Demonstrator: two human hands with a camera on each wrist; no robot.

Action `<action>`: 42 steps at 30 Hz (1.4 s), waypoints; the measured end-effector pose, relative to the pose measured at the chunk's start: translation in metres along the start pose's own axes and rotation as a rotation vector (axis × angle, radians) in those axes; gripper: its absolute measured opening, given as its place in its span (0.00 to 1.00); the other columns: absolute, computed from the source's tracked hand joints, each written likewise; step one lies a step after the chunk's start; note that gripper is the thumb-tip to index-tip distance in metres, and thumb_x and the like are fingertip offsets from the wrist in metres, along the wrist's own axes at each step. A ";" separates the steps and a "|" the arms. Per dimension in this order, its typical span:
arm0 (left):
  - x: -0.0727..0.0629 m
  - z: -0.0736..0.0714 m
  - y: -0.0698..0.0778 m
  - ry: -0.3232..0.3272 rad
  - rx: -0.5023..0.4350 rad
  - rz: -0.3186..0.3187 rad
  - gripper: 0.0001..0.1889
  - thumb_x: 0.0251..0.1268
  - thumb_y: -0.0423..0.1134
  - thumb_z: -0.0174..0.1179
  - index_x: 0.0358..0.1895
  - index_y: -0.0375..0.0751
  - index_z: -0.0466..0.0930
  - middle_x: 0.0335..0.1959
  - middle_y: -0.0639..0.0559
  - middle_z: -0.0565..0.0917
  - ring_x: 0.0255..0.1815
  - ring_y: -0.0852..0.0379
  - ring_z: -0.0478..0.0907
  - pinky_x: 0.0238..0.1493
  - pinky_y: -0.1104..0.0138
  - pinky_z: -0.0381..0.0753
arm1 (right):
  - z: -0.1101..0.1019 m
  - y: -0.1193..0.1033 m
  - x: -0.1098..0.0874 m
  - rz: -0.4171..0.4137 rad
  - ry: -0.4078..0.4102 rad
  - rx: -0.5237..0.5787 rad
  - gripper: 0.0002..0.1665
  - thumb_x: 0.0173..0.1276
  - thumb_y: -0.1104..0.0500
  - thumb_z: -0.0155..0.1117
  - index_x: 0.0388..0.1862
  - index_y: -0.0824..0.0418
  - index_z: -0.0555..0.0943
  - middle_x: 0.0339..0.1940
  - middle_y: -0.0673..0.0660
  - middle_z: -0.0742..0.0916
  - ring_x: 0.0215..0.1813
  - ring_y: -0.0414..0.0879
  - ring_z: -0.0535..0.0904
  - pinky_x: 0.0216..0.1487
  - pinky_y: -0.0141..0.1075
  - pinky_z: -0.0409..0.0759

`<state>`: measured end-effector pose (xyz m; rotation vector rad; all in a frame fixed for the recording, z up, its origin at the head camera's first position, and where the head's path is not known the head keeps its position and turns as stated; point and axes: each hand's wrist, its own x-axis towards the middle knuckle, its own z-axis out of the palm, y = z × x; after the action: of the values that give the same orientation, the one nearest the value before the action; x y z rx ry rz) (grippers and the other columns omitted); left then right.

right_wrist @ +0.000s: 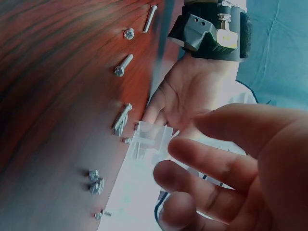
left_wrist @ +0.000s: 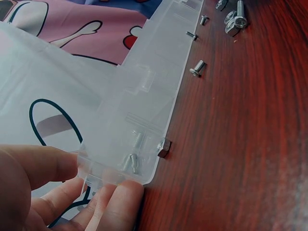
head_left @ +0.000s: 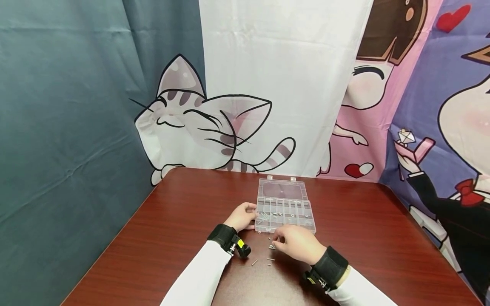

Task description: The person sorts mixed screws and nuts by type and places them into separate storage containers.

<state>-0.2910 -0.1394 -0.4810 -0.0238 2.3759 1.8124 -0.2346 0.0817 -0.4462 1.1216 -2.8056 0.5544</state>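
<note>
A clear plastic compartment box (head_left: pixel 285 208) lies with its lid (head_left: pixel 283 190) folded back. Small screws and nuts show in its compartments. At the box's near left corner my left hand (head_left: pixel 240 217) grips the side, thumb and fingers on either side of the plastic. My right hand (head_left: pixel 300 243) hovers by the front edge, fingers loosely bent and apart, nothing between them in the right wrist view. Loose hardware lies in front: a short screw (left_wrist: pixel 198 68), a nut (left_wrist: pixel 164 147) against the box wall, and a longer screw (right_wrist: pixel 123 65).
Another screw (head_left: pixel 254 262) rests on the reddish-brown table (head_left: pixel 183 255) nearer to me, between my forearms. A small cluster of screws and nuts (head_left: pixel 272 247) sits beside the right fingertips. A printed cloth (head_left: pixel 245 85) hangs behind the table's far edge.
</note>
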 end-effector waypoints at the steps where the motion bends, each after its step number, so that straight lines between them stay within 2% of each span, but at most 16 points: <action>1: 0.000 0.000 0.000 0.000 0.000 0.000 0.21 0.69 0.32 0.59 0.63 0.33 0.71 0.55 0.37 0.77 0.46 0.50 0.80 0.35 0.62 0.87 | 0.001 0.000 0.001 -0.010 -0.011 -0.005 0.03 0.66 0.53 0.68 0.33 0.49 0.86 0.23 0.37 0.79 0.26 0.32 0.73 0.26 0.31 0.73; 6: 0.001 0.000 0.001 -0.003 -0.009 -0.008 0.21 0.70 0.32 0.59 0.63 0.33 0.71 0.57 0.37 0.76 0.47 0.50 0.80 0.36 0.62 0.87 | 0.007 -0.002 0.007 -0.032 -0.066 -0.019 0.05 0.62 0.55 0.71 0.27 0.48 0.84 0.23 0.37 0.81 0.26 0.33 0.74 0.27 0.32 0.74; 14: 0.002 -0.001 0.000 -0.011 -0.009 -0.001 0.21 0.70 0.32 0.58 0.64 0.32 0.71 0.55 0.37 0.77 0.48 0.49 0.80 0.36 0.62 0.87 | 0.010 -0.010 0.013 -0.001 -0.101 -0.017 0.11 0.57 0.58 0.73 0.21 0.48 0.79 0.19 0.38 0.76 0.22 0.34 0.70 0.23 0.32 0.70; 25: 0.002 0.000 0.000 -0.010 -0.015 -0.002 0.21 0.69 0.32 0.58 0.64 0.32 0.71 0.56 0.37 0.77 0.48 0.48 0.80 0.36 0.62 0.87 | 0.015 -0.007 0.015 0.037 -0.097 -0.024 0.12 0.58 0.57 0.73 0.21 0.49 0.78 0.18 0.39 0.75 0.21 0.35 0.69 0.23 0.32 0.69; 33: 0.002 0.000 -0.002 -0.013 -0.017 0.008 0.21 0.70 0.32 0.58 0.64 0.31 0.70 0.55 0.37 0.77 0.47 0.49 0.80 0.35 0.62 0.87 | 0.017 -0.006 0.015 0.025 -0.109 -0.026 0.12 0.54 0.60 0.72 0.19 0.49 0.77 0.18 0.39 0.75 0.21 0.35 0.68 0.22 0.32 0.69; 42: 0.004 0.001 -0.002 -0.006 -0.009 0.008 0.21 0.70 0.31 0.58 0.64 0.31 0.70 0.55 0.37 0.76 0.48 0.49 0.79 0.35 0.62 0.87 | 0.016 -0.003 0.016 0.036 -0.107 -0.036 0.12 0.56 0.58 0.73 0.21 0.49 0.77 0.18 0.40 0.76 0.21 0.36 0.69 0.23 0.32 0.69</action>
<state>-0.2944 -0.1388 -0.4840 -0.0092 2.3668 1.8244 -0.2435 0.0637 -0.4575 1.1282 -2.9194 0.4579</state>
